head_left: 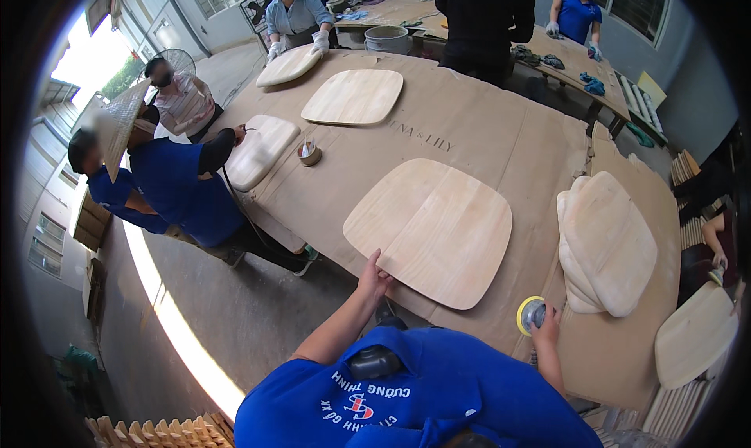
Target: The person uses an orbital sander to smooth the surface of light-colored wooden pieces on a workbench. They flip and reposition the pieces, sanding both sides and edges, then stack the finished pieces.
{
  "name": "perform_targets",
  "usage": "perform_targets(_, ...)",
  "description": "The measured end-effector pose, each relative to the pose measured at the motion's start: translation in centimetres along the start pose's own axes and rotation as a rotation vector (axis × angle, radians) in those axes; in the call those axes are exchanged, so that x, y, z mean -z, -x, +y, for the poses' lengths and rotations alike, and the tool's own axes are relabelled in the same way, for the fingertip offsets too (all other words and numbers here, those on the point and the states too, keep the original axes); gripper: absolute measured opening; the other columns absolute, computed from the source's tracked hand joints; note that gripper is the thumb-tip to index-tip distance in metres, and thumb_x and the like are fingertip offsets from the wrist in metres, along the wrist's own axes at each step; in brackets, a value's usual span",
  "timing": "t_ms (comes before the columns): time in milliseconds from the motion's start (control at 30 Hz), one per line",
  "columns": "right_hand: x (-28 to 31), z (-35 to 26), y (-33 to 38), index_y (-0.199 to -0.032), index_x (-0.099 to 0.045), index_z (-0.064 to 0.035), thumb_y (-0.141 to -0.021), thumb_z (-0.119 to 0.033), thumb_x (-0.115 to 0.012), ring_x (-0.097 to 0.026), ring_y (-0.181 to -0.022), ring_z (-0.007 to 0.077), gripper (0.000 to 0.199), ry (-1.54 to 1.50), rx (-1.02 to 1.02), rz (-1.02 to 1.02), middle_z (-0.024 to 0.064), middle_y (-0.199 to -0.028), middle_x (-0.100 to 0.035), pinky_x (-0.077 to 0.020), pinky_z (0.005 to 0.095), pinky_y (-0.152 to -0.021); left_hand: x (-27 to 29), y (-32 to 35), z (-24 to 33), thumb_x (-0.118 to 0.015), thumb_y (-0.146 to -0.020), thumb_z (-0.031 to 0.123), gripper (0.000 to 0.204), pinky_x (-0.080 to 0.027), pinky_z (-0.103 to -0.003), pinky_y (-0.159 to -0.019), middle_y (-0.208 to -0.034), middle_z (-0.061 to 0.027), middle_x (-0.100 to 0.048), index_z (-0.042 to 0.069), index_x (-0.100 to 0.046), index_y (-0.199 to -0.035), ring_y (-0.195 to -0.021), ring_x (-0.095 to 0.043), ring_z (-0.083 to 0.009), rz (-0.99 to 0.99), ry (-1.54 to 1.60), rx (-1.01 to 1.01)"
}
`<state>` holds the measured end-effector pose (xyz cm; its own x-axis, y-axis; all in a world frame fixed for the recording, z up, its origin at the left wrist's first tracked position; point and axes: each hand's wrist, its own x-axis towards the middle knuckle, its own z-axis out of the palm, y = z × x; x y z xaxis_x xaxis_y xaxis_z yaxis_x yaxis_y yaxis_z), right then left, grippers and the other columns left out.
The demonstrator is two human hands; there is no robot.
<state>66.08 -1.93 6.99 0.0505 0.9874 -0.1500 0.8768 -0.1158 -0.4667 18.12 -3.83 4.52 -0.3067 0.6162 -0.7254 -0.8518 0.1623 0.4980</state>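
Note:
A pale wooden board [429, 233] with rounded corners lies on the paper-covered table in front of me. My left hand [375, 277] grips its near left edge, the thumb by the rim and the other fingers partly hidden. To the right of the board, my right hand [547, 327] is closed around a round grey sander [535, 313]. The sander is tipped on its side, its yellow-edged pad facing left, apart from the board. Beyond my right hand lies a stack of several similar boards [610, 243].
Brown paper [501, 147] covers the table. More boards [353, 97] lie farther back, with a small round tin [309, 153] near them. Co-workers [184, 182] stand along the left and far sides. A bucket [387, 39] stands at the back; a person works at the far right.

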Motion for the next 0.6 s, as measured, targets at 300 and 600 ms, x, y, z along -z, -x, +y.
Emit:
perform_targets(300, -0.3, -1.4, 0.0, -0.136, -0.042, -0.0158, -0.067, -0.001, -0.078, -0.051, -0.116, 0.0411, 0.079, -0.015, -0.026, 0.070, 0.0204, -0.132, -0.040, -0.0442, 0.0445, -0.099, -3.5, -3.5, -0.3, -0.058, -0.093, 0.031, 0.058, -0.035, -0.055, -0.109, -0.141, -0.0193, -0.046, 0.003, -0.039, -0.139, -0.128, -0.046, -0.0383, -0.186, 0.152, 0.058)
perform_targets(600, -1.5, -1.1, -0.2, -0.136, -0.042, -0.0142, -0.067, 0.001, -0.077, -0.049, -0.118, 0.0417, 0.079, -0.025, -0.090, 0.113, 0.0211, -0.131, -0.041, -0.0436, 0.0452, -0.099, 1.7, -6.7, 8.5, -0.053, -0.095, 0.043, 0.060, -0.036, -0.054, -0.107, -0.136, -0.0185, -0.052, 0.001, -0.045, -0.136, -0.126, -0.048, -0.0375, 0.005, 0.124, -0.088)
